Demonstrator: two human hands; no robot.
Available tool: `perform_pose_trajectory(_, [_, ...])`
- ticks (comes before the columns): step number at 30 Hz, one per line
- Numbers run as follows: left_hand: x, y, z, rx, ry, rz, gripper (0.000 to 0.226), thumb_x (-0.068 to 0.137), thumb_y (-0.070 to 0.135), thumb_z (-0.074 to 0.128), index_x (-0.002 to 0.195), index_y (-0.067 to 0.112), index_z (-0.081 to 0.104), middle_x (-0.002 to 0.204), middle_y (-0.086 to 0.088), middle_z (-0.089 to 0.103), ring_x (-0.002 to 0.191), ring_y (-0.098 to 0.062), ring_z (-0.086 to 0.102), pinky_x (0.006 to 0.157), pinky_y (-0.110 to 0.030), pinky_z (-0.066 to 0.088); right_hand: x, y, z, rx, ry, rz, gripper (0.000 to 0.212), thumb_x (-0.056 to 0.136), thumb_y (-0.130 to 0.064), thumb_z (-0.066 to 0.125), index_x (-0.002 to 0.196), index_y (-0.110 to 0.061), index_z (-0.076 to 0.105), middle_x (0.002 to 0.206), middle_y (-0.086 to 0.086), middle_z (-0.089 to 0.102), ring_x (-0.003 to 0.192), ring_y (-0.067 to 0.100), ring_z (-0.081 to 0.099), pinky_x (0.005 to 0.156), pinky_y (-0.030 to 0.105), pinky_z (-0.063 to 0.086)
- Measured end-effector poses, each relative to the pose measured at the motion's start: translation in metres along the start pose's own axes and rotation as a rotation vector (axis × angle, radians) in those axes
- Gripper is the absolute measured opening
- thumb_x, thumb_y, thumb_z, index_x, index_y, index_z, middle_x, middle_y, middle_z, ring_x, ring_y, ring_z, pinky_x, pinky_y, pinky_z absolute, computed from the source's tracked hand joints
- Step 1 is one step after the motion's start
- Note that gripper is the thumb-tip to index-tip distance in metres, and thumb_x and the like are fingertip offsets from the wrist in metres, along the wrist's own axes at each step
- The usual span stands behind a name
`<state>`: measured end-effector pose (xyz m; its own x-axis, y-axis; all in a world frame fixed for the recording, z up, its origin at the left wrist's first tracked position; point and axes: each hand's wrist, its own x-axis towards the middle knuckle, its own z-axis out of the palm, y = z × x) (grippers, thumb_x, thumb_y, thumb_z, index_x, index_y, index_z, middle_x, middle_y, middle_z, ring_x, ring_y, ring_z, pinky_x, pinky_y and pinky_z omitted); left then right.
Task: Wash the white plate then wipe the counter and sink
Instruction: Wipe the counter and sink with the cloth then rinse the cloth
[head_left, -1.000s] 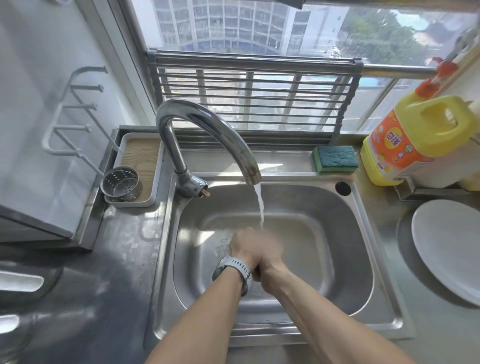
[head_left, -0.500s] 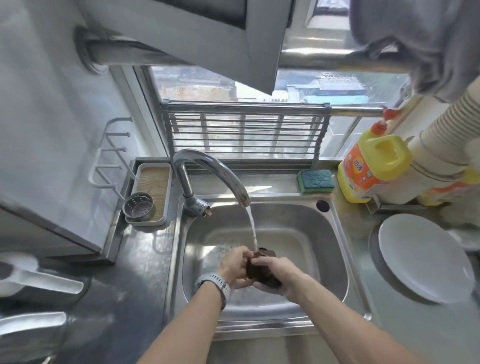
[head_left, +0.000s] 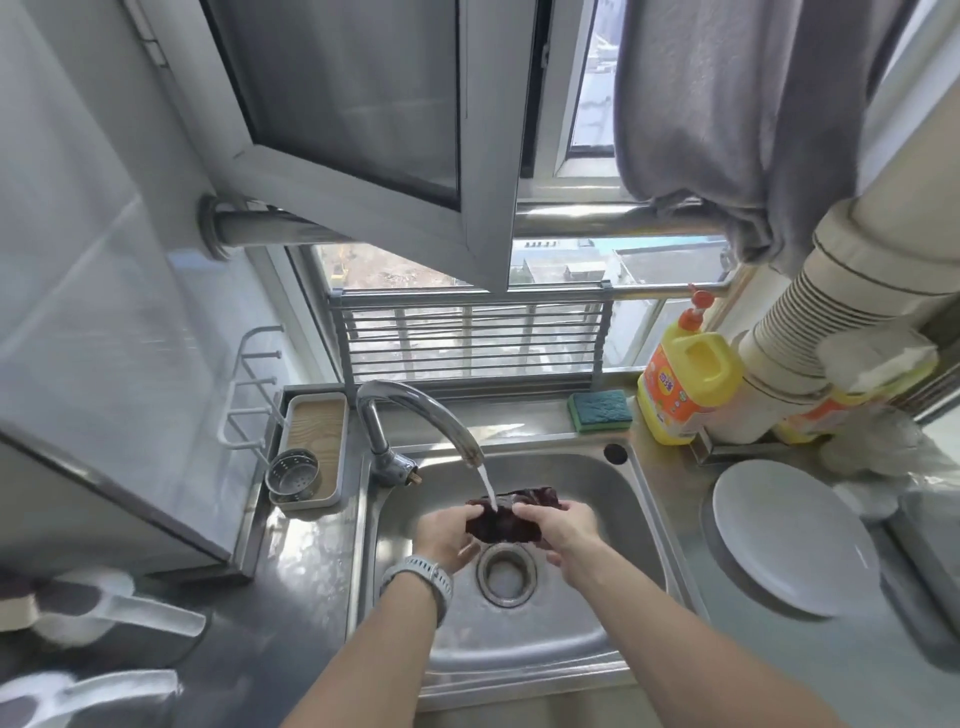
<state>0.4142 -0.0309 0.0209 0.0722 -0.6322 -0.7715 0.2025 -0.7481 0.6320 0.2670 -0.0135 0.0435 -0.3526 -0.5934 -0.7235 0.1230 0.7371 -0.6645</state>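
While water runs, two hands (head_left: 447, 538) (head_left: 558, 525), one cloth (head_left: 511, 514).

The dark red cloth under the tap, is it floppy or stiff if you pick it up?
Probably floppy: the dark red cloth bunches and sags between the left hand and right hand. Likely heavy and drippy, since the water stream runs onto it.

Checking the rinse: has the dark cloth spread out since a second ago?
Yes. The dark cloth, earlier bunched between the hands, is now stretched sideways under the faucet stream, above the drain.
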Motion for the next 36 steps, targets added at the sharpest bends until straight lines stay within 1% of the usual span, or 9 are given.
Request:
perform_pose_trajectory(4, [-0.008,0.011,-0.003,-0.114,0.012,-0.013,0.026,0.091,0.006,0.070,0.115,-0.004,0.065,0.097,-0.023,0.068,0.076,-0.030,0.066,0.057,-0.031,0.057,-0.004,-0.006,0.008,-0.035,-0.022,-0.013,0.019,0.083,-0.018,0.082,0.095,-0.011,0.069,0.079,0.008,0.068,0.055,0.013,0.055,0.040,0.018,0.040])
perform_pose_trajectory(7, [-0.011,0.017,-0.013,-0.125,0.053,0.023,0.031,0.089,0.000,0.068,0.118,-0.006,0.063,0.092,-0.022,0.068,0.074,-0.029,0.065,0.058,-0.032,0.056,-0.007,-0.008,0.018,-0.036,-0.113,0.061,0.018,0.086,-0.012,0.076,0.102,-0.008,0.069,0.098,0.018,0.075,0.083,0.029,0.073,0.074,0.038,0.063])
perform_pose_trajectory(9, [-0.011,0.022,-0.023,-0.114,0.082,0.051,0.036,0.088,-0.003,0.066,0.123,-0.004,0.059,0.094,-0.019,0.068,0.077,-0.028,0.066,0.062,-0.034,0.054,-0.008,-0.009,0.024,0.036,-0.167,0.102,0.021,0.088,-0.009,0.073,0.108,-0.007,0.067,0.105,0.021,0.075,0.093,0.034,0.074,0.086,0.046,0.062])
perform_pose_trajectory(13, [-0.010,0.031,-0.037,-0.143,0.069,0.075,0.034,0.092,-0.006,0.061,0.123,0.006,0.056,0.103,-0.019,0.068,0.081,-0.029,0.067,0.062,-0.037,0.054,-0.007,-0.009,0.040,0.235,-0.203,0.170,0.021,0.094,-0.012,0.069,0.112,-0.003,0.065,0.106,0.018,0.074,0.085,0.029,0.074,0.065,0.037,0.064])
perform_pose_trajectory(19, [-0.011,0.035,-0.030,-0.106,0.016,0.100,0.020,0.095,-0.002,0.063,0.111,0.009,0.063,0.105,-0.018,0.070,0.083,-0.026,0.066,0.060,-0.032,0.053,0.003,-0.011,0.047,0.247,-0.139,0.223,0.018,0.092,-0.029,0.070,0.093,-0.011,0.066,0.068,0.006,0.061,0.046,0.013,0.050,0.049,0.023,0.034])
perform_pose_trajectory(24, [-0.012,0.039,-0.038,-0.018,-0.028,0.052,0.013,0.091,0.002,0.071,0.103,0.003,0.072,0.087,-0.017,0.071,0.062,-0.018,0.059,0.047,-0.021,0.045,0.017,-0.024,0.057,0.261,-0.289,0.332,0.027,0.082,-0.040,0.072,0.090,-0.014,0.069,0.091,0.012,0.070,0.082,0.024,0.065,0.074,0.033,0.058])
perform_pose_trajectory(28, [-0.006,0.032,-0.060,0.037,0.016,-0.045,0.025,0.074,-0.010,0.063,0.096,0.003,0.068,0.091,-0.020,0.066,0.082,-0.030,0.062,0.053,-0.029,0.054,0.017,-0.023,0.085,0.227,-0.540,0.318,0.017,0.086,-0.023,0.071,0.088,-0.006,0.070,0.085,0.014,0.074,0.078,0.029,0.071,0.079,0.046,0.061])
perform_pose_trajectory(32, [0.005,0.013,-0.075,0.003,0.133,-0.093,0.033,0.079,-0.016,0.052,0.103,0.000,0.068,0.089,-0.023,0.069,0.081,-0.037,0.064,0.064,-0.039,0.057,0.014,0.000,0.088,-0.027,-0.516,0.203,0.051,0.072,0.005,0.069,0.118,-0.015,0.069,0.113,0.020,0.072,0.102,0.036,0.071,0.082,0.056,0.061])
perform_pose_trajectory(36, [-0.002,-0.002,-0.065,-0.098,0.102,-0.135,0.021,0.090,-0.013,0.051,0.104,-0.007,0.064,0.091,-0.026,0.073,0.078,-0.036,0.067,0.062,-0.035,0.055,0.024,0.011,0.047,0.164,-0.390,0.242,0.056,0.081,0.018,0.037,0.118,-0.014,0.064,0.110,0.018,0.069,0.096,0.037,0.067,0.080,0.050,0.059])
